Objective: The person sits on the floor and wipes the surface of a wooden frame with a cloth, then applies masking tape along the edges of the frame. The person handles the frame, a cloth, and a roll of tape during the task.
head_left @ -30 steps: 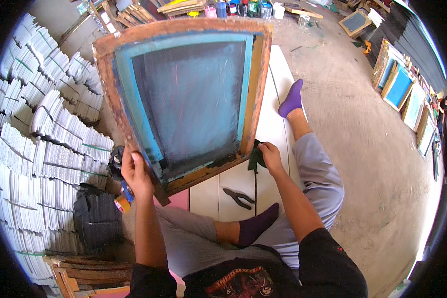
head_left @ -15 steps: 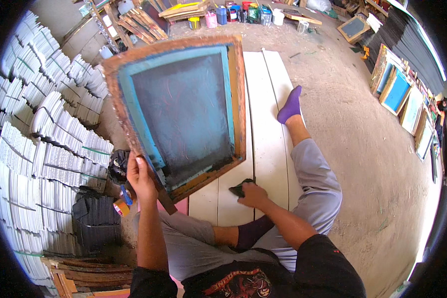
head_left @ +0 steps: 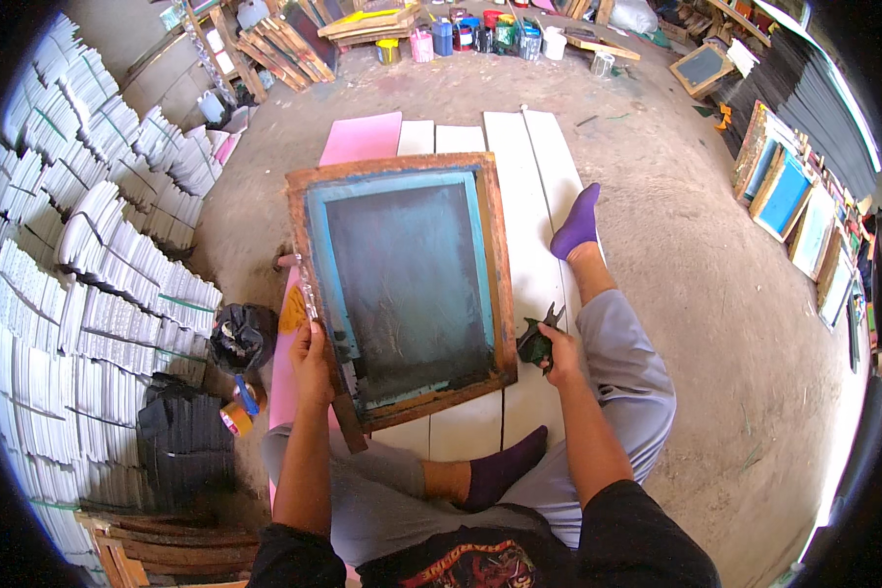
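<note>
The person sits on the floor [head_left: 676,255] with legs spread, one purple sock [head_left: 500,470] tucked in close and the other purple sock [head_left: 580,221] stretched out farther on the white boards [head_left: 539,196]. The left hand [head_left: 311,365] has its grip clenched around the lower left edge of a wooden printing frame [head_left: 402,284], holding it tilted above the boards; the frame has a rust-brown border, a blue inner band and a dark mesh in the middle. The right hand [head_left: 559,351] sits just beside the frame's lower right corner, its grip closed on a pair of dark pliers [head_left: 539,338], whose handles stick out above the fingers. Left of the left arm, on the floor, lie a roll of tape [head_left: 237,416] and a black bag [head_left: 240,335], with a dark stack of sheets [head_left: 181,441] near them. Beyond these, piles of white bundled sheets [head_left: 98,245] fill the left side. A pink sheet [head_left: 363,137] lies under the far left corner of the frame, next to the white boards. At the far end stand paint tubs [head_left: 480,34] in several colours beside a heap of wooden frames [head_left: 284,44]. More framed screens [head_left: 784,191] lean along the right wall.
</note>
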`<state>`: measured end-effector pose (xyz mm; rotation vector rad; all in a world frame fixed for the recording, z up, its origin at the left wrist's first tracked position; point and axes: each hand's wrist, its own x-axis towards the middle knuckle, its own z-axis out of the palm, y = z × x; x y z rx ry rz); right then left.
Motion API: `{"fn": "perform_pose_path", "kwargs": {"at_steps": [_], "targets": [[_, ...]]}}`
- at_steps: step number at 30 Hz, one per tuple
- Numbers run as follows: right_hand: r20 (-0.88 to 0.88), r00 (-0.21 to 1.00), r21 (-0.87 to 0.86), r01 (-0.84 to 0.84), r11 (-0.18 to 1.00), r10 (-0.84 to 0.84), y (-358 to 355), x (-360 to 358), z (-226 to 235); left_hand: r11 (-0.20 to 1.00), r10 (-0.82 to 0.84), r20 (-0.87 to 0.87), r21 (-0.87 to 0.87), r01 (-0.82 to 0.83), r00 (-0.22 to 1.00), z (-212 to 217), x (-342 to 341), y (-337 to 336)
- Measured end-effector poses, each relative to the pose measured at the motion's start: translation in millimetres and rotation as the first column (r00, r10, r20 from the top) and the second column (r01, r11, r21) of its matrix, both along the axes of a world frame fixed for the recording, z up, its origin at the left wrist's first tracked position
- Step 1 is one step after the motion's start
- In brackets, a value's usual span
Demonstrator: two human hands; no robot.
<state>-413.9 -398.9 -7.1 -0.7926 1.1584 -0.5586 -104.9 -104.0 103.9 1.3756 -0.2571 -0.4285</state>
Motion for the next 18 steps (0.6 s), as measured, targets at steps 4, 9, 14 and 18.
{"fn": "perform_pose_path", "kwargs": {"at_steps": [4,9,14,18], "targets": [[0.044,0.991,0.138,-0.13,0.982,0.125,-2,-5,4,0.999,-0.038,-0.184,0.029,0.044,0.982,-44,14,-16],[-0.316,0.898,-0.183,-0.374,0.909,0.305,-4,-16,-14,0.958,-0.19,-0.309,0.15,0.245,0.932,-105,29,-26],[-0.557,0.815,-0.638,-0.296,0.711,-0.16,-9,-14,-16,0.933,-0.184,-0.318,0.24,0.267,0.93,-151,40,-35],[-0.292,0.921,-0.812,-0.096,0.575,-0.258,-16,-6,59,0.873,-0.184,-0.146,0.429,0.23,0.972,-173,50,-35]]}}
